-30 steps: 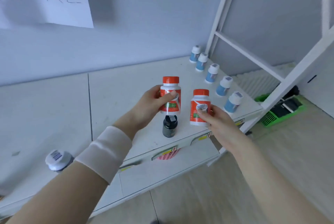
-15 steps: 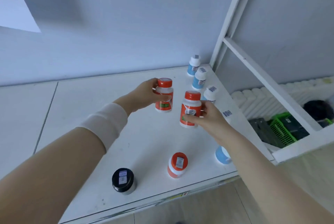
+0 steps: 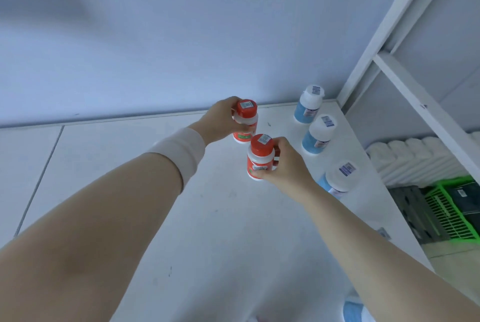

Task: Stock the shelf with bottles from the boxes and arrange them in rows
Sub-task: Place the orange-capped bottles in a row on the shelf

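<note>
- Bottles, red-capped: we count two, near the shelf [image 3: 207,218]'s back.
- Left hand [image 3: 220,120] grips the far red bottle [image 3: 245,117]; right hand [image 3: 285,164] the near red bottle [image 3: 260,157].
- Three blue bottles [image 3: 319,136] line the right edge.

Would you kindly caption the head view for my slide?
Left hand grips the far orange-capped bottle, right hand the near one, beside the blue-labelled bottle row on the shelf.

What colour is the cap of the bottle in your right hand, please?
The cap is orange-red; the head view shows it best.
</note>
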Motion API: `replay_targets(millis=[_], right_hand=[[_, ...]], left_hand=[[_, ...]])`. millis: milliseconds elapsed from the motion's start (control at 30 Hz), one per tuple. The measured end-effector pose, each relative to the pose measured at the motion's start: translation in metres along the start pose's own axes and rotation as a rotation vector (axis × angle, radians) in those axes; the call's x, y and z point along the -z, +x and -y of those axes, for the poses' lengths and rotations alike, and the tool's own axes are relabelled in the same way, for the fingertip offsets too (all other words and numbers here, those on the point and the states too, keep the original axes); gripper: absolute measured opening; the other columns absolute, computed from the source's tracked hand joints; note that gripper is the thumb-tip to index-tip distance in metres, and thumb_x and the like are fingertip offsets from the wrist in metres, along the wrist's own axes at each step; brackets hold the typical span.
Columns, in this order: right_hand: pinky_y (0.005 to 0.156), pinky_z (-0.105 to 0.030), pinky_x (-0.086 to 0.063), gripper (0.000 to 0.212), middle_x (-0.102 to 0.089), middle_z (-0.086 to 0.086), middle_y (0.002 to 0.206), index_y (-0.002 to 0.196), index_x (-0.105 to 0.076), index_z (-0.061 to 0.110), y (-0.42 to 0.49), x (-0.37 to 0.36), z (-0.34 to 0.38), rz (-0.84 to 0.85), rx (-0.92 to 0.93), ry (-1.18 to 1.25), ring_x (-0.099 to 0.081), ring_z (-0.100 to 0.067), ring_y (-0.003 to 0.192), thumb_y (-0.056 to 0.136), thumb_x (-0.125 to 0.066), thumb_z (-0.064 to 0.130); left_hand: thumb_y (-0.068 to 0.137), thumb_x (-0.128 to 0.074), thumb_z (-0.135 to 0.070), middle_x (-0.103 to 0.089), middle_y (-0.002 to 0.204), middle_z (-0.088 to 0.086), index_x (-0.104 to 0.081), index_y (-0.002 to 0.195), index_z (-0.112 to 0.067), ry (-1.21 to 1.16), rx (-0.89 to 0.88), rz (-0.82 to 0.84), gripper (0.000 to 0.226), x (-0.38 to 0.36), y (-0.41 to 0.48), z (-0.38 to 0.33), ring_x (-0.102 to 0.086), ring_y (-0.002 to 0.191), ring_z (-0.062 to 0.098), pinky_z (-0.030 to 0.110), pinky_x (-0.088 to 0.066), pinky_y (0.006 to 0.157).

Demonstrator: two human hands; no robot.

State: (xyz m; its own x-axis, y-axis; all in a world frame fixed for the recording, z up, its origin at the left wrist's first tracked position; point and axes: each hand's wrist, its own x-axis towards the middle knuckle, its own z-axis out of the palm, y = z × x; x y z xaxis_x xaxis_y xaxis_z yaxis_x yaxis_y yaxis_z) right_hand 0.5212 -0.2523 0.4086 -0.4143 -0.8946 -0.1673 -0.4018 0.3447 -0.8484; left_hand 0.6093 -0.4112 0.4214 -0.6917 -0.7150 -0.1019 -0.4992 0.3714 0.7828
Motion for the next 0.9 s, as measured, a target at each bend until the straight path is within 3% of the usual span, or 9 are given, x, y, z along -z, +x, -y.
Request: replay_targets(millis=[200,333,467,633,767,833,900], right_hand=[[0.079,-0.012,-0.040,0.059,-0.052,0.008,0.105,0.117,-0.046,0.012,0.032,-0.012,-0.007,-0.010,0.028,0.005,-0.053,-0.008,0.094,0.069,-0.079,0.015],[0.067,0.004,-0.038,0.060,-0.053,0.009,0.106,0.118,-0.046,0.013,0.033,-0.020,-0.019,0.002,0.033,-0.011,-0.052,-0.005,0.095,0.069,-0.080,0.018],[0.068,0.009,-0.035,0.063,-0.053,0.011,0.108,0.121,-0.046,0.011,0.036,-0.019,-0.023,0.012,0.058,-0.019,-0.051,-0.003,0.097,0.069,-0.080,0.018],[0.073,0.005,-0.037,0.064,-0.058,0.002,0.120,0.123,-0.045,0.011,0.037,-0.021,-0.027,0.016,0.069,-0.021,-0.052,-0.005,0.100,0.069,-0.080,0.015],[0.087,-0.008,-0.039,0.066,-0.055,0.000,0.129,0.126,-0.042,0.012,0.037,-0.021,-0.028,0.035,0.059,-0.015,-0.053,-0.008,0.110,0.071,-0.078,0.014],[0.085,-0.003,-0.037,0.066,-0.054,0.001,0.130,0.127,-0.041,0.013,0.039,-0.019,-0.028,0.059,0.061,-0.026,-0.051,-0.005,0.109,0.072,-0.077,0.015],[0.089,-0.007,-0.037,0.066,-0.053,0.001,0.131,0.129,-0.040,0.013,0.040,-0.019,-0.028,0.070,0.062,-0.037,-0.049,-0.003,0.110,0.073,-0.076,0.014]], left_hand=[[0.071,-0.080,-0.014,-0.061,0.107,0.001,-0.055,0.118,-0.010,-0.005,0.008,-0.017,0.053,0.001,0.030,0.016,-0.053,0.096,0.013,0.021,-0.039,0.084],[0.071,-0.080,-0.015,-0.060,0.110,-0.002,-0.053,0.117,-0.012,-0.052,0.017,-0.014,0.054,-0.010,0.028,0.031,-0.055,0.105,0.013,0.025,-0.043,0.090],[0.072,-0.079,-0.014,-0.060,0.110,-0.003,-0.052,0.118,-0.013,-0.061,0.004,-0.002,0.053,-0.009,0.030,0.032,-0.053,0.104,0.011,0.023,-0.041,0.088],[0.072,-0.079,-0.013,-0.058,0.111,-0.003,-0.050,0.120,-0.014,-0.058,0.004,0.006,0.056,-0.010,0.029,0.033,-0.053,0.107,0.014,0.028,-0.044,0.095],[0.074,-0.077,-0.011,-0.059,0.123,0.004,-0.049,0.123,-0.013,-0.044,-0.004,0.017,0.057,-0.009,0.033,0.031,-0.053,0.115,0.019,0.034,-0.044,0.102],[0.076,-0.076,-0.010,-0.057,0.127,0.005,-0.048,0.126,-0.012,-0.040,0.004,0.019,0.058,-0.009,0.037,0.029,-0.052,0.119,0.021,0.035,-0.042,0.104],[0.076,-0.076,-0.009,-0.057,0.128,0.005,-0.047,0.127,-0.012,-0.037,0.009,0.016,0.059,-0.010,0.039,0.028,-0.051,0.120,0.021,0.034,-0.041,0.105]])
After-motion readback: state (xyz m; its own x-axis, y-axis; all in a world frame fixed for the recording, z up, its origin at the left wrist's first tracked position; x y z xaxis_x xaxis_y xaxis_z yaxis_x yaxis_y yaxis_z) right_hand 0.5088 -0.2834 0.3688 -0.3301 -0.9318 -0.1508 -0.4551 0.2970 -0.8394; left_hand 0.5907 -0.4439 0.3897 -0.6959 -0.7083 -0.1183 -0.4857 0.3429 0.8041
